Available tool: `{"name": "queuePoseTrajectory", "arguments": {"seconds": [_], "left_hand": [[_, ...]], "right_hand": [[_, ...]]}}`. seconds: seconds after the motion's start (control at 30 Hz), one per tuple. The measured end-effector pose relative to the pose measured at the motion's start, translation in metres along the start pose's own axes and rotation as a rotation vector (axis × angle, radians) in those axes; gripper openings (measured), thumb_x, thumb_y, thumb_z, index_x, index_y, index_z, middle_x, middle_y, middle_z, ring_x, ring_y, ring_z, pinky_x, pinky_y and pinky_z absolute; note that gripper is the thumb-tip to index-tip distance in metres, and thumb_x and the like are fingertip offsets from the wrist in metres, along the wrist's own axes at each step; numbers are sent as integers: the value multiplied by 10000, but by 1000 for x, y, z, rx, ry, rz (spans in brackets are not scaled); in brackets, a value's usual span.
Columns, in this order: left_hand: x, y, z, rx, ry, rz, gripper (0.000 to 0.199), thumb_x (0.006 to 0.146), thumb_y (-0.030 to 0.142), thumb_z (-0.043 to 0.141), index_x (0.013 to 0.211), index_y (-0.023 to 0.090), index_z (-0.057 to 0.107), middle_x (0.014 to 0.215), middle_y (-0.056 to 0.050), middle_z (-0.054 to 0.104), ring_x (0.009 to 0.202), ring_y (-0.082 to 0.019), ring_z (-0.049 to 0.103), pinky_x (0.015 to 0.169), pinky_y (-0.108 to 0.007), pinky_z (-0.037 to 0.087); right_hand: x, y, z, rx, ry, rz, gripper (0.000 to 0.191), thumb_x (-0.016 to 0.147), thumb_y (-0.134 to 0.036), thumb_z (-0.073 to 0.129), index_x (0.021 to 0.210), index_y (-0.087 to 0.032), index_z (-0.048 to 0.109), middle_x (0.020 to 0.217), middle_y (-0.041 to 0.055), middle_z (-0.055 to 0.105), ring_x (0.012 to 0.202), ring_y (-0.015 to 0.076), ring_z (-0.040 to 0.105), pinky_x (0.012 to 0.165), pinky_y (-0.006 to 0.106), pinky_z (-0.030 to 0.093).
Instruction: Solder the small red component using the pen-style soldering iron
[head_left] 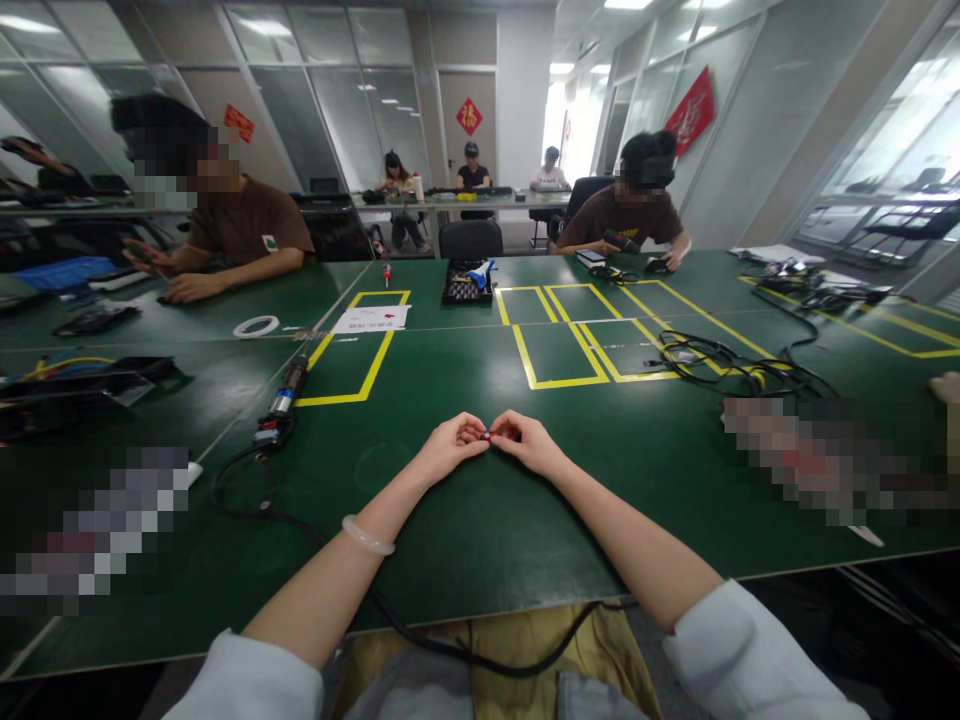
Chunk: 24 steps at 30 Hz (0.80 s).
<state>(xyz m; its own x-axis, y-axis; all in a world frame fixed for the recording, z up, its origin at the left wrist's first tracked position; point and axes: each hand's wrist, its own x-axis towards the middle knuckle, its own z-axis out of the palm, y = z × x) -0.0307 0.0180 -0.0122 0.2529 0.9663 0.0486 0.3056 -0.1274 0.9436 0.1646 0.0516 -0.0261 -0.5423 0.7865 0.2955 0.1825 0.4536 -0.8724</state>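
Observation:
Both my hands meet over the green table [465, 540], fingertips almost touching. Between them is a tiny red and dark object [486, 437], too small to identify. My left hand [454, 445] pinches it from the left, with a pale bracelet [367, 537] on that wrist. From the right, my right hand [526, 440] closes its thumb and fingers on the same object.
Left of my hands lies an electric screwdriver [285, 395] with a black cable running to the table's front edge. Ahead are a black tray [466, 285], a white paper [370, 319] and yellow tape outlines. Tangled black cables [705, 355] lie right. People sit across the table.

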Motion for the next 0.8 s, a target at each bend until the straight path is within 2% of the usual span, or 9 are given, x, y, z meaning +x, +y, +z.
{"name": "queuePoseTrajectory", "arguments": {"seconds": [0.17, 0.33, 0.57, 0.8], "left_hand": [[-1, 2, 0, 12, -19, -5, 258, 752, 298, 670, 924, 132, 573, 866, -44, 642, 735, -119, 588, 684, -243, 457], [-1, 2, 0, 17, -16, -6, 255, 738, 284, 682, 915, 136, 574, 836, -29, 635, 716, -117, 590, 650, -229, 446], [-3, 7, -3, -48, -44, -17, 242, 769, 298, 653, 933, 134, 581, 930, -67, 664, 851, -155, 635, 807, -295, 480], [-3, 2, -1, -51, -16, -6, 242, 748, 288, 671, 903, 136, 563, 896, -62, 661, 818, -152, 640, 803, -310, 492]], "right_hand": [[0, 3, 1, -30, -9, -9, 220, 783, -250, 642, 983, -159, 617, 741, -13, 601, 608, 100, 514, 601, 226, 415], [0, 4, 1, -69, -25, -37, 175, 783, -217, 632, 945, -153, 636, 767, 2, 608, 645, 106, 536, 619, 226, 425], [-1, 0, 0, -115, -23, -65, 146, 786, -201, 631, 926, -162, 632, 781, 1, 602, 662, 108, 542, 638, 226, 434], [-2, -1, 3, -219, -18, -105, 130, 782, -186, 640, 911, -171, 637, 816, 9, 604, 687, 113, 542, 662, 235, 429]]}}
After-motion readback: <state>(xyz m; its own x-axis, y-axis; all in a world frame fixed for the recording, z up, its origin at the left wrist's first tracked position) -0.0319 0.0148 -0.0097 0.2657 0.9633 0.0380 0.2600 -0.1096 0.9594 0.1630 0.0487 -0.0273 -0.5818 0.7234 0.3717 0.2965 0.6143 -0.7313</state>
